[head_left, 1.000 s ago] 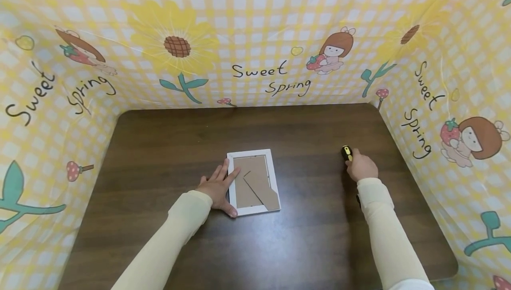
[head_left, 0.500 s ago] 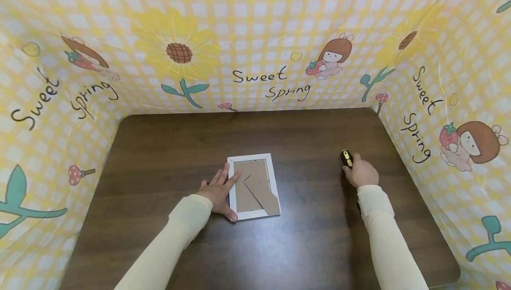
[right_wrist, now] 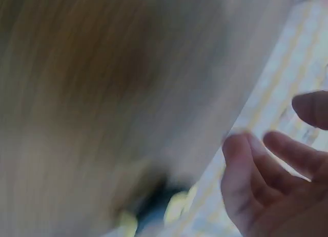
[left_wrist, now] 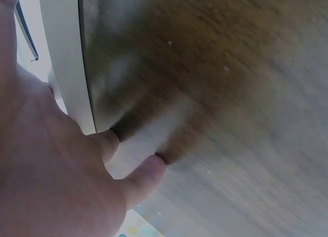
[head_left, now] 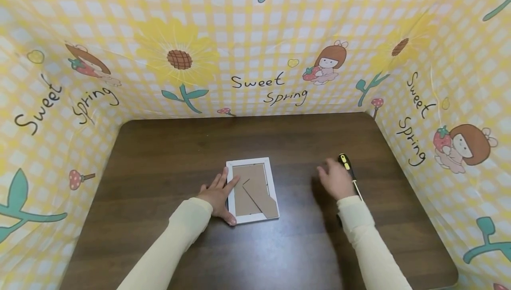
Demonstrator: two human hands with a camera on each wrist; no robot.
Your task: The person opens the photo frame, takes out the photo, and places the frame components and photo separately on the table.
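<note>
A white picture frame (head_left: 273,188) lies back side up on the table, its brown backing board (head_left: 255,194) showing a folded stand flap. My left hand (head_left: 217,196) rests spread over the frame's left edge, thumb at the lower left corner; in the left wrist view two fingertips (left_wrist: 152,166) touch the table beside the frame. To the right lies a screwdriver (head_left: 345,161) with a black and yellow handle, its metal shaft pointing toward me and partly behind the wrist. Just left of it, my right hand (head_left: 337,181) hovers with loosely bent fingers and nothing in them; the right wrist view is blurred.
The dark wooden table (head_left: 179,143) has rounded corners. A yellow checked cloth (head_left: 255,37) with flowers and lettering walls it in at the back, left and right.
My right hand has let go of the screwdriver and moved left, leaving it lying on the table. The left hand stays on the picture frame. The head view has tilted slightly.
</note>
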